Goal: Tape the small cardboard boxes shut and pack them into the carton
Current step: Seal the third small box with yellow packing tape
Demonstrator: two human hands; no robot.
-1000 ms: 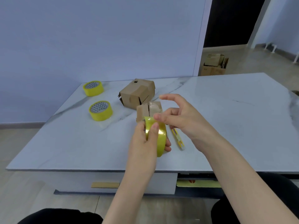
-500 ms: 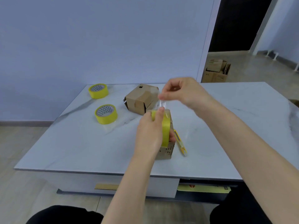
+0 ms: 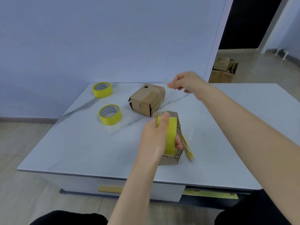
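Head cam: left hand (image 3: 152, 140) has its grip clamped round the tape roll (image 3: 170, 135) right over the small box (image 3: 170, 159) mid-frame on the desk (image 3: 81, 143), right hand (image 3: 186, 83) pinching the tape end (image 3: 172, 87) higher up, guessing to stretch out a strip.

small brown box (image 3: 170, 159) under held yellow tape roll (image 3: 170, 135), second box (image 3: 142, 103) behind

The marbled bench (image 3: 73, 143) carries a far tape roll (image 3: 102, 89), a near tape roll (image 3: 110, 114), a large box (image 3: 144, 101), a small box (image 3: 170, 159) and, just beside it, a yellow cutter (image 3: 189, 151).
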